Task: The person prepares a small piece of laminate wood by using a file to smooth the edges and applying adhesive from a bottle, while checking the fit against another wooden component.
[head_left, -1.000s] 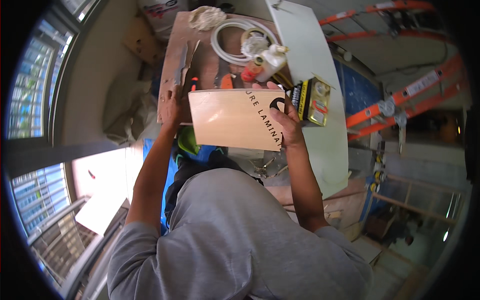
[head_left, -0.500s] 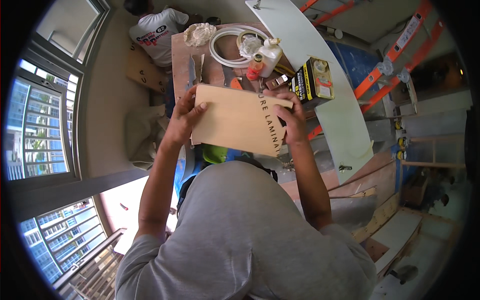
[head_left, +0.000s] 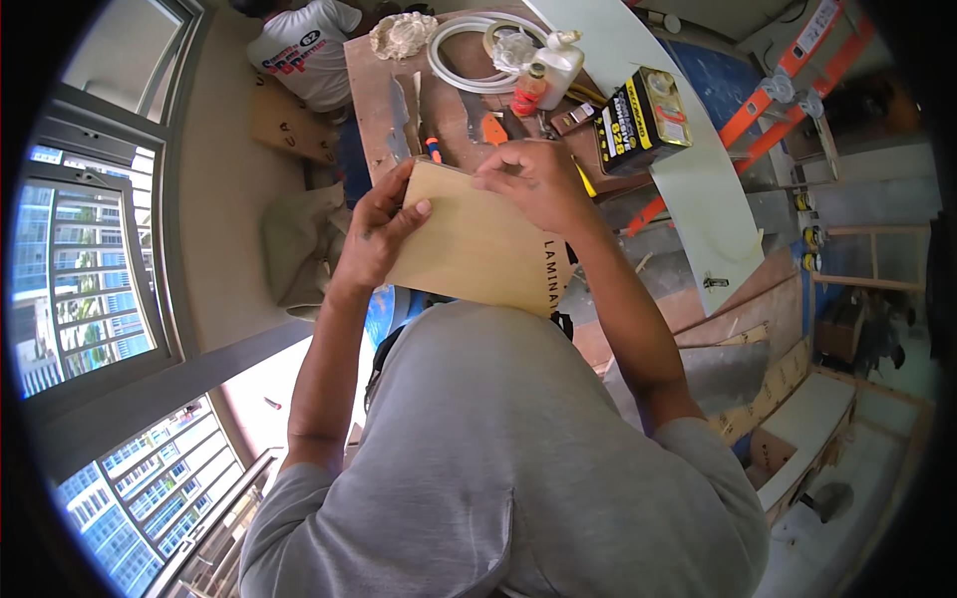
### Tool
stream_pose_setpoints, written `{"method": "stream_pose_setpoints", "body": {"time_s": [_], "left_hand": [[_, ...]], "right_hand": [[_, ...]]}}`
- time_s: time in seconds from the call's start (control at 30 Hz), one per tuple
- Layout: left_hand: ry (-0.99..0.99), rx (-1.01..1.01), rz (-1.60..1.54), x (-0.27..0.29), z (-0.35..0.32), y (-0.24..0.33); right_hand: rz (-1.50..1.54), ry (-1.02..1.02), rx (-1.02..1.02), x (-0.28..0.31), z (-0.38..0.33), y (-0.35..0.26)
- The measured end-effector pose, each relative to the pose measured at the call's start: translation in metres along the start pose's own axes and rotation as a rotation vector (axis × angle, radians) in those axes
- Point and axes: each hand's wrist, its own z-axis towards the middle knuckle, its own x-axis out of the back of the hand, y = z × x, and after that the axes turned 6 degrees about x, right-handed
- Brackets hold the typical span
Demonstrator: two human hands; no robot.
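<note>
The thin tan sheet point(head_left: 469, 244) is held up mid-view, its 10-o'clock edge pinched by the left hand point(head_left: 384, 231), thumb on the face, while the right hand point(head_left: 538, 189) curls its fingers at the 1-o'clock rim, whether gripping I cannot tell. Handling it well likely means a firm left pinch without bowing, and a light right touch along that possibly sharp edge. Beyond lie an orange scraper point(head_left: 493, 128) at 12 and a black-and-yellow can point(head_left: 626, 135) at 2.
</note>
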Motion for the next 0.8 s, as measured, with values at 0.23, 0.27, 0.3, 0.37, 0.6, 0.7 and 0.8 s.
{"method": "stream_pose_setpoints", "body": {"time_s": [0.23,0.27,0.3,0.37,0.6,0.7,0.8], "left_hand": [[-0.001,0.024,-0.006,0.010,-0.008,0.003],[0.011,0.010,-0.013,0.013,-0.011,-0.001],[0.023,-0.004,-0.021,0.015,-0.013,-0.006],[0.034,-0.008,-0.059,0.018,-0.016,-0.007],[0.043,-0.023,-0.090,0.028,-0.016,-0.009],[0.031,-0.072,-0.048,0.031,-0.007,-0.012],[0.065,-0.070,0.048,0.035,0.004,-0.004]], "right_hand": [[-0.080,-0.121,0.138,-0.035,0.048,-0.019],[-0.066,-0.166,0.132,-0.035,0.050,-0.017],[0.026,-0.193,0.065,-0.034,0.045,-0.019],[0.132,-0.167,-0.022,-0.022,0.038,-0.001],[0.061,-0.409,-0.229,-0.004,0.011,0.002],[0.078,-0.317,-0.175,-0.003,0.008,-0.002],[0.118,-0.200,-0.140,-0.011,0.002,-0.009]]}}
